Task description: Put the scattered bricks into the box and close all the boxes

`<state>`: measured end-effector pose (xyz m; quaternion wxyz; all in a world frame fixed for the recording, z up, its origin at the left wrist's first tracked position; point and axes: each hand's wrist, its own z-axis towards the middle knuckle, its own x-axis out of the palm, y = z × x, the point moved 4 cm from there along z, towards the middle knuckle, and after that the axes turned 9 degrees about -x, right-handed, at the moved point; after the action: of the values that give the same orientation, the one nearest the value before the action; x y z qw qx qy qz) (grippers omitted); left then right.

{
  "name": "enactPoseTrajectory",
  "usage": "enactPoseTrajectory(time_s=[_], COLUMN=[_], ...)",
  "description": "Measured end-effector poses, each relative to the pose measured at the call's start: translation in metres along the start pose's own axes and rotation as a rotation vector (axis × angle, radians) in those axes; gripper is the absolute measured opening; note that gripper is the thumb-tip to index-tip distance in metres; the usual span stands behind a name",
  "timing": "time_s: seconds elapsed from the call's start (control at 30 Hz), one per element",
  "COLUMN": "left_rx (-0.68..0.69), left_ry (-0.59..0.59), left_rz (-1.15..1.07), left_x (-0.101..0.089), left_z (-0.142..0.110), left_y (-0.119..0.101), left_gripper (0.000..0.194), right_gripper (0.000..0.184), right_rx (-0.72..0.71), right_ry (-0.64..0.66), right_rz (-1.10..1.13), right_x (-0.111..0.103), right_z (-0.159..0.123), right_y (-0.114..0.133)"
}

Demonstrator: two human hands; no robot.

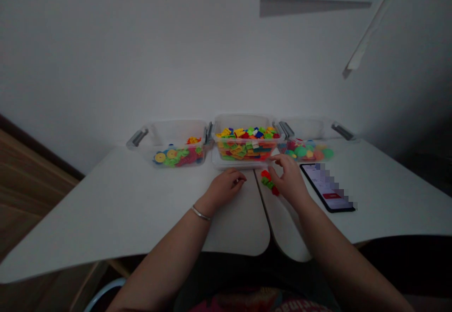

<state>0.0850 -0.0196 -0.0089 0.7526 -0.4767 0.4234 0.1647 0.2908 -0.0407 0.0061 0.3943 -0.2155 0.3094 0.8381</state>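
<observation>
My left hand (226, 188), with a silver bangle on the wrist, rests on the white table before the middle bin. Its fingers are loosely curled, a small gap shows between them and the thumb, and no object is visible there. A short row of red and green plastic blocks (269, 183) lies on the table beside my right hand (288, 176). That hand has its thumb and index finger apart, with the fingertips close to the front of the clear middle bin (243, 163). Multicoloured building blocks (247, 143) fill much of this bin.
A clear left bin (169, 131) holds gear-like and other coloured pieces. Rounded coloured pieces lie in the right bin (310, 128). A lit phone (326, 187) sits to the right. A seam (262, 196) divides the table (151, 213); a wall stands behind.
</observation>
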Motion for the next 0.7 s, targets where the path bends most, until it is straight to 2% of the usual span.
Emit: enactPoseTrajectory(time_s=[0.2, 0.3, 0.5, 0.7], left_rx=[-0.014, -0.009, 0.006, 0.004], left_ry=[-0.003, -0.001, 0.002, 0.007], left_rz=[0.012, 0.010, 0.010, 0.005], left_x=[0.001, 0.001, 0.001, 0.003], left_z=[0.002, 0.002, 0.001, 0.001], left_y=[0.001, 0.001, 0.001, 0.003], left_gripper=[0.016, 0.016, 0.017, 0.017], right_gripper=[0.029, 0.035, 0.040, 0.035], right_rx=[0.075, 0.076, 0.057, 0.031], right_ry=[0.257, 0.341, 0.356, 0.355], right_rz=[-0.173, -0.212, -0.224, -0.245], right_x=[0.020, 0.026, 0.032, 0.034], right_z=[-0.029, -0.035, -0.036, -0.034], right_y=[-0.009, -0.012, -0.017, -0.016])
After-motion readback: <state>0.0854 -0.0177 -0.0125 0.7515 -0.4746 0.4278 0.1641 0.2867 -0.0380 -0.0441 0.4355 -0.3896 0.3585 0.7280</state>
